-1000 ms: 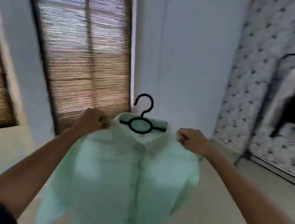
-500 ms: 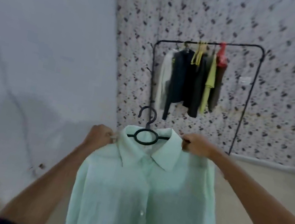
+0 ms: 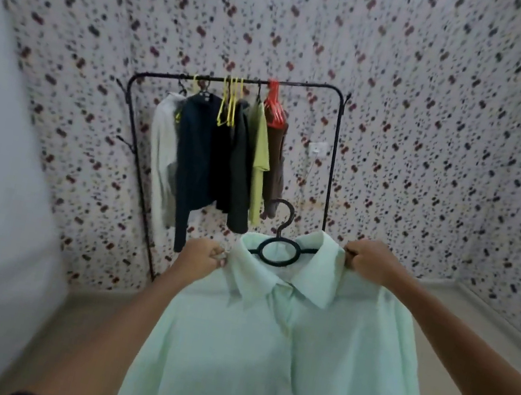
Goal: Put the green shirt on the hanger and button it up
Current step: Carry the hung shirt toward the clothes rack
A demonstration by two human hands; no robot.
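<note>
- The green shirt (image 3: 286,358) is already on the black hanger (image 3: 280,246) and is held up in the air in front of the clothes rack (image 3: 237,83).
- The left hand (image 3: 201,258) pinches the shirt at its left shoulder, with the fingers curled tight on the cloth.
- The right hand (image 3: 368,260) pinches the other shoulder the same way.
- The front looks closed down the middle, so the buttons seem done. The low part is too blurry to be sure.
- I think the step now is to carry the shirt to the rack and hang it up.
- To do it well, keep both shoulders level so the shirt does not slip off. Right now the right side is a bit higher.
- Aim the hook at a bare part of the bar. The right end, past the red hanger (image 3: 273,105), looks free.
- One hand may need to move to the hook to guide it on.
- Count: one green shirt, one black hanger in it, two hands, one rack.
- On the rack hang about five clothes. The yellow hangers (image 3: 228,104) are bunched, so I cannot count them.
</note>
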